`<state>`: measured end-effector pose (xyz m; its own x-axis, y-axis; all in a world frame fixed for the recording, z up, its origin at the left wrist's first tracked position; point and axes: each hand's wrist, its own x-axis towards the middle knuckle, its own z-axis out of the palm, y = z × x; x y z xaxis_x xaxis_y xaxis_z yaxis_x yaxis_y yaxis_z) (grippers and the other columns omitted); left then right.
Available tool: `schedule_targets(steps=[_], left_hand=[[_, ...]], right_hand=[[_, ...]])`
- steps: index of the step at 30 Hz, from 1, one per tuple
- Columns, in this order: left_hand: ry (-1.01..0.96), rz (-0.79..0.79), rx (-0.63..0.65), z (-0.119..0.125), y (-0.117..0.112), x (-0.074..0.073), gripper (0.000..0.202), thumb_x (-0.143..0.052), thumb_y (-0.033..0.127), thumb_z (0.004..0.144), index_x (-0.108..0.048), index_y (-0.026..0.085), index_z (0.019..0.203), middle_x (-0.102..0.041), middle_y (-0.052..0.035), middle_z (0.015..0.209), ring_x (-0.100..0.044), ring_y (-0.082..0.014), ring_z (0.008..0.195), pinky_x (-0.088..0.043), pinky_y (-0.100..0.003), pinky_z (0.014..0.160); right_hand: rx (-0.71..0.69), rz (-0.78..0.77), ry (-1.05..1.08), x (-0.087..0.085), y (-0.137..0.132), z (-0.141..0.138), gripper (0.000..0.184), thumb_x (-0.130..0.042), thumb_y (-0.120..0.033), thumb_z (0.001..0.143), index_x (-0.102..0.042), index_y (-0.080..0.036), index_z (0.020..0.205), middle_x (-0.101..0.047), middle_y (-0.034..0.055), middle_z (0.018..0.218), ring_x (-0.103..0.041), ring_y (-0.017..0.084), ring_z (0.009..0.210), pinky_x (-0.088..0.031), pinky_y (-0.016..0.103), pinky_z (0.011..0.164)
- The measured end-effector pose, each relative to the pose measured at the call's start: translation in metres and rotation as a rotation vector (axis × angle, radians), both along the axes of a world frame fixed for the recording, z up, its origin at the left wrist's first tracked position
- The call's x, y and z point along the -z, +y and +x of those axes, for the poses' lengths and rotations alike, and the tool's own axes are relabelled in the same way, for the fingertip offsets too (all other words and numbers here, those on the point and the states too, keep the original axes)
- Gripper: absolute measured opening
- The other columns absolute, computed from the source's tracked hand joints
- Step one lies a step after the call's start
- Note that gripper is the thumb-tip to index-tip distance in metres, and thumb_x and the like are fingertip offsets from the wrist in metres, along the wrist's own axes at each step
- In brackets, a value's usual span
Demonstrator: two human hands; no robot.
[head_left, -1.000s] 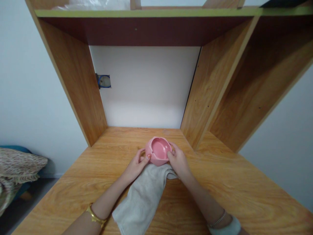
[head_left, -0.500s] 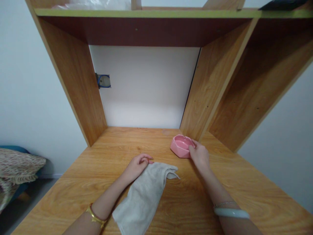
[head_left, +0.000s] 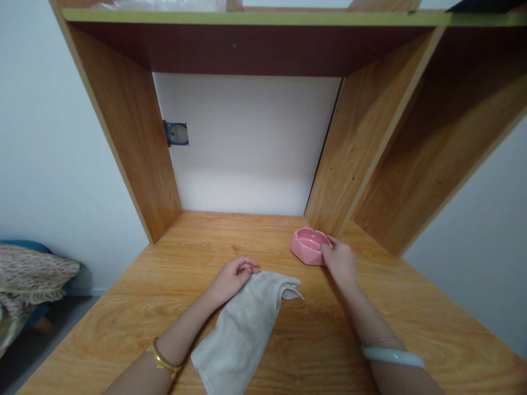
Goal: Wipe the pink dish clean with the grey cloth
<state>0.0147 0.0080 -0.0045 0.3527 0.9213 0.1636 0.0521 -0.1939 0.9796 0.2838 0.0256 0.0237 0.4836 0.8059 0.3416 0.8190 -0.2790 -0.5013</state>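
Observation:
A pink ashtray (head_left: 307,253) with faceted sides and small notches in its rim sits on the wooden desk, close to the foot of the right divider panel. My right hand (head_left: 341,262) grips its right wall, thumb inside and fingers outside. Left of centre, my left hand (head_left: 235,278) rests on the desk with curled fingers, pinching the upper edge of a light grey cloth (head_left: 242,334). This cloth lies loosely spread between my forearms, its far right corner folded over.
The wooden desk top (head_left: 164,307) runs back to a white panel (head_left: 247,148) with a wall socket box (head_left: 178,134) at its left. Upright wooden panels flank it, and a shelf (head_left: 255,18) crosses above. A woven blanket (head_left: 33,274) hangs at far left.
The ashtray has shifted very slightly to the right with my right hand still on it. My left hand and the cloth stay put, and the view has moved a little.

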Motion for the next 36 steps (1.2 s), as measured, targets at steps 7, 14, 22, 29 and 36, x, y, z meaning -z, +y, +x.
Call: schedule_targets(steps=[7, 14, 22, 29, 36], left_hand=[[0.301, 0.273, -0.143, -0.003, -0.004, -0.009, 0.013, -0.053, 0.024, 0.075, -0.064, 0.020, 0.081, -0.065, -0.0053, 0.085, -0.058, -0.0187, 0.082, -0.040, -0.027, 0.075], [0.876, 0.274, -0.394, -0.008, -0.011, -0.027, 0.029, -0.044, 0.036, 0.080, -0.057, 0.019, 0.061, -0.061, -0.0045, 0.072, -0.056, -0.0187, 0.068, -0.035, -0.026, 0.060], [1.014, 0.219, -0.217, -0.007, -0.015, -0.032, 0.031, -0.042, 0.040, 0.079, -0.060, 0.018, 0.066, -0.063, -0.0050, 0.071, -0.058, -0.0193, 0.066, -0.032, -0.026, 0.055], [0.892, 0.258, -0.142, -0.006, -0.013, -0.025, 0.014, -0.050, 0.028, 0.071, -0.059, 0.018, 0.076, -0.061, -0.0021, 0.076, -0.056, -0.0164, 0.069, -0.034, -0.024, 0.058], [0.952, 0.208, -0.376, -0.015, -0.006, -0.029, 0.012, -0.046, 0.028, 0.073, -0.054, 0.019, 0.072, -0.059, -0.0017, 0.073, -0.052, -0.0172, 0.065, -0.029, -0.026, 0.055]], right_hand=[[0.052, -0.029, -0.047, -0.013, -0.008, -0.014, 0.045, -0.037, -0.031, 0.082, -0.048, -0.012, 0.122, -0.065, 0.0177, 0.093, -0.061, 0.028, 0.083, -0.040, 0.033, 0.065], [-0.314, 0.036, -0.215, -0.012, -0.016, -0.058, 0.030, -0.036, -0.031, 0.085, -0.064, -0.019, 0.086, -0.067, 0.0070, 0.074, -0.060, 0.020, 0.070, -0.035, 0.027, 0.061], [-0.426, 0.032, -0.173, -0.003, -0.016, -0.065, 0.041, -0.030, -0.036, 0.087, -0.058, -0.019, 0.061, -0.064, 0.0054, 0.061, -0.057, 0.017, 0.058, -0.029, 0.024, 0.052], [-0.456, -0.057, -0.089, -0.005, -0.017, -0.066, 0.043, -0.032, -0.038, 0.086, -0.057, -0.020, 0.056, -0.064, 0.0050, 0.061, -0.057, 0.017, 0.061, -0.031, 0.024, 0.056], [-0.501, -0.274, 0.094, -0.004, -0.012, -0.057, 0.048, -0.035, -0.044, 0.084, -0.055, -0.018, 0.049, -0.059, 0.0047, 0.048, -0.054, 0.014, 0.049, -0.034, 0.024, 0.051]])
